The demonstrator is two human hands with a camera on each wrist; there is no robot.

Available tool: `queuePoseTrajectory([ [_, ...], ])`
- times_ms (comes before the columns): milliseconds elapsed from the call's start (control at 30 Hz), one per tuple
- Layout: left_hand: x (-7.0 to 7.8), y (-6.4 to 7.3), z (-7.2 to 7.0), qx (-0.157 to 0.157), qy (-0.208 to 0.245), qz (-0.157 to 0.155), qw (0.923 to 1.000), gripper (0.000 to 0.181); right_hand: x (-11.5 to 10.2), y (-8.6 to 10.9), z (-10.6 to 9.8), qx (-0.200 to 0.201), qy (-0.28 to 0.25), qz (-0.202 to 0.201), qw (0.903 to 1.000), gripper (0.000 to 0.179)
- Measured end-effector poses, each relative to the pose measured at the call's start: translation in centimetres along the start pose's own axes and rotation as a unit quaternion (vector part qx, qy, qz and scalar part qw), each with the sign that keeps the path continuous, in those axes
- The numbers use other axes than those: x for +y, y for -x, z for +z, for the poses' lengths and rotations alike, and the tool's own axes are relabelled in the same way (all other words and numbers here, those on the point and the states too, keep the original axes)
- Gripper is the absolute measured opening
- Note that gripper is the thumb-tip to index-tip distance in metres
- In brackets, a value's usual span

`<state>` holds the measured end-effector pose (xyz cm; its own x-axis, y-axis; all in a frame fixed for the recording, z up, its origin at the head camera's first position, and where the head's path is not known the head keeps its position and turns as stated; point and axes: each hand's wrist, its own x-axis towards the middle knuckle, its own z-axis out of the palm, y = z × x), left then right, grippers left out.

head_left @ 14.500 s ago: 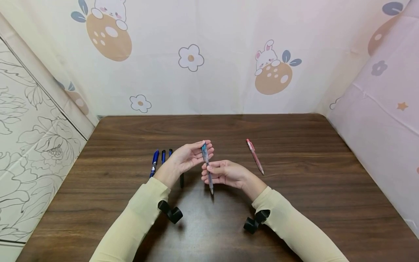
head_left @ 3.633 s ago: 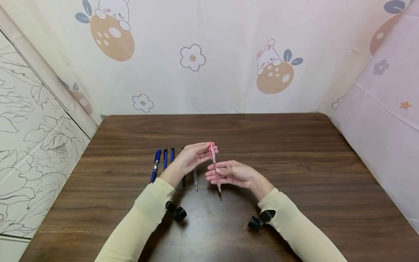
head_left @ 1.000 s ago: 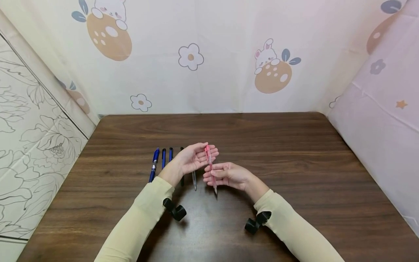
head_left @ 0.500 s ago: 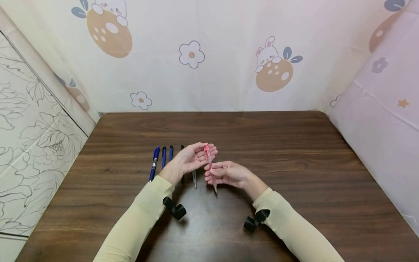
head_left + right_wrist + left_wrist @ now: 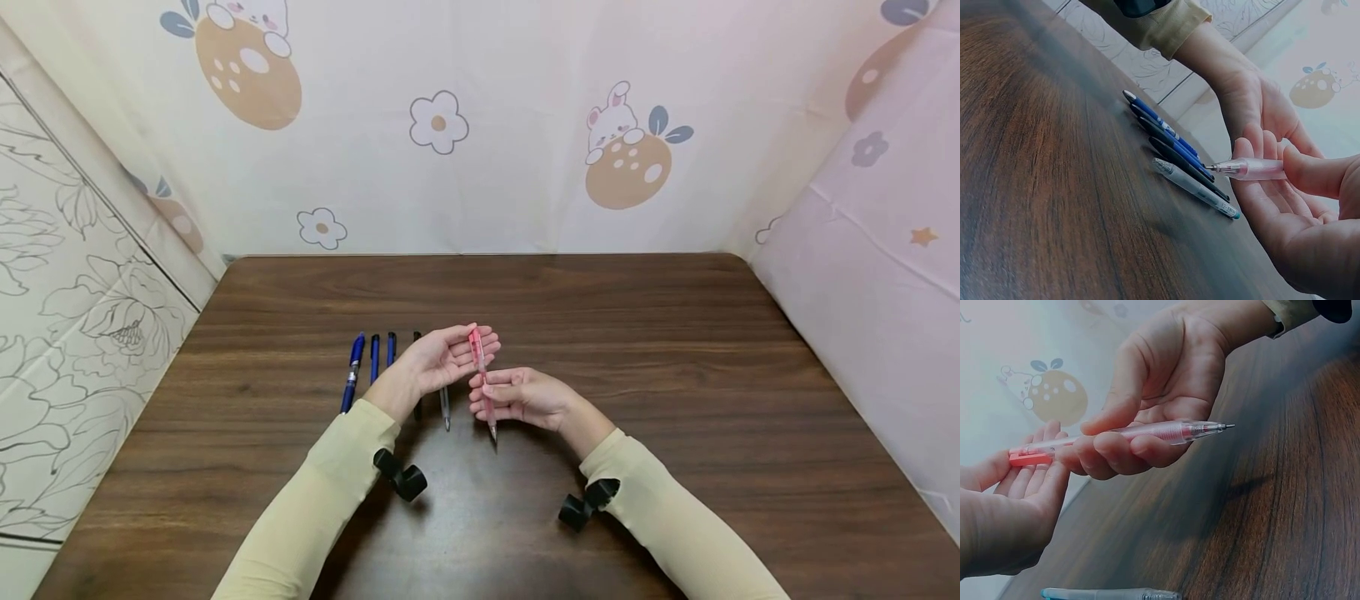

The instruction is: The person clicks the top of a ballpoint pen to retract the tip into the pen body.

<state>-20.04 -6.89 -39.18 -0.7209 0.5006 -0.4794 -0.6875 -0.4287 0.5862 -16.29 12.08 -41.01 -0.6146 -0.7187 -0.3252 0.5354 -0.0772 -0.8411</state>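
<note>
Both hands hold a pink click pen [image 5: 480, 354], its barrel partly clear and its metal tip pointing toward the person. My left hand [image 5: 438, 362] has its palm up, pinching the coloured clip end with the thumb on the pen's top. Lower on the barrel, my right hand [image 5: 534, 400] grips it between thumb and fingers. The left wrist view shows a fine point out of the pink pen [image 5: 1157, 432]. Beneath the left hand lies a clear pen [image 5: 1194, 187] with a teal end, partly hidden from the head view.
To the left, a blue pen [image 5: 353, 371], two dark-topped blue pens [image 5: 375, 358] and a black pen [image 5: 417, 408] lie side by side on the wooden table [image 5: 675, 333]. The left forearm covers parts of the row. A patterned curtain [image 5: 517, 167] hangs behind the table.
Earlier the hands held the teal-ended clear pen and the pink pen lay at right. Now the clear pen lies in the row and the pink one is held. Over the last second the hands barely move.
</note>
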Motion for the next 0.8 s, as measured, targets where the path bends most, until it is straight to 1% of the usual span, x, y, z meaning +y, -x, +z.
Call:
queuePoseTrajectory([
  [267, -0.06, -0.05, 0.16, -0.005, -0.012, 0.002, 0.9999, 0.047, -0.05, 0.02, 0.02, 0.001, -0.008, 0.001, 1.0000, 0.018],
  [433, -0.20, -0.13, 0.23, -0.001, -0.012, 0.008, 0.9999, 0.047, -0.12, 0.04, -0.01, -0.001, -0.009, 0.000, 1.0000, 0.018],
  [567, -0.33, -0.14, 0.25, -0.001, -0.022, 0.019, 0.9996, 0.047, -0.12, 0.03, -0.03, -0.001, -0.010, 0.000, 1.0000, 0.020],
  [800, -0.60, -0.11, 0.45, 0.010, -0.039, 0.045, 0.9982, 0.047, -0.04, -0.06, -0.06, -0.001, -0.017, 0.002, 0.9999, 0.018],
])
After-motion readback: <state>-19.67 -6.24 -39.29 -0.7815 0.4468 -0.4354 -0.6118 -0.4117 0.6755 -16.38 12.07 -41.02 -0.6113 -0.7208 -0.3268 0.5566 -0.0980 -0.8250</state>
